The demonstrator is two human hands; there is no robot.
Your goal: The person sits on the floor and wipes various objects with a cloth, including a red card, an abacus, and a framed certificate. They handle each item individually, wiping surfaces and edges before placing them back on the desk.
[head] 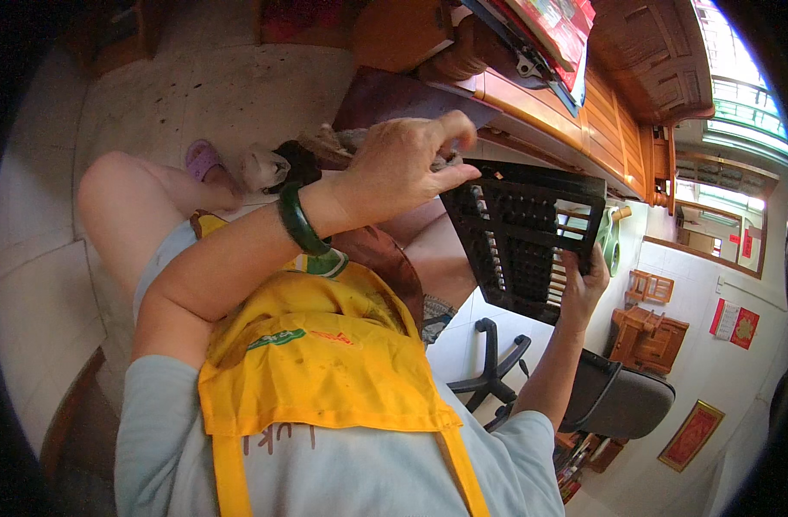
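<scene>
A dark wooden abacus (517,232) with black beads is held tilted above my lap. At its lower right end, my right hand (585,281) grips the frame, with the thumb across the rods. My left hand (413,155), a dark green bangle on its wrist, is at the opposite end, with thumb and fingers pinched on a greyish cloth (447,160). More of this cloth seems to trail behind the hand. Whether the cloth touches the abacus frame is unclear. A yellow apron (329,368) covers my front.
A wooden bench (536,106) stands beyond the abacus, with folders and red printed papers (562,32) near it. A swivel chair (617,394) is at the right, its black base (491,368) on the tiles. A green fan (610,242) and a small wooden cabinet (649,336) stand farther off.
</scene>
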